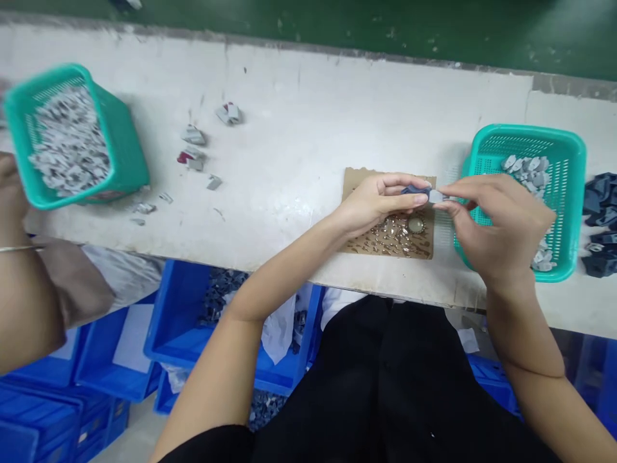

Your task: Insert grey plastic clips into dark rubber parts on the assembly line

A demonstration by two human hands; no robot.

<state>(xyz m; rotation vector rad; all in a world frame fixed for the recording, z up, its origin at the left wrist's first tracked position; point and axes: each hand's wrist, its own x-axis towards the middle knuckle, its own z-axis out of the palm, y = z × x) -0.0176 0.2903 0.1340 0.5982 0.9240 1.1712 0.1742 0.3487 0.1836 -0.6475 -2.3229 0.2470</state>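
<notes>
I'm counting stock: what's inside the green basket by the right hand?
The green basket holds a loose pile of small grey parts. The right hand covers its near-left portion, so how many lie there cannot be seen.

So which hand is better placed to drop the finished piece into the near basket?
Right hand, probably: its fingers already pinch the grey piece, and it hovers over the basket rim. The left hand is farther off.

Small-parts workshop, bench line. I sit at a long white worktable (299,148) – teal baskets (569,193) heaped with little grey pieces (67,145), blue bins (183,334) stacked beneath, another worker's arm (29,302) at my left.
</notes>
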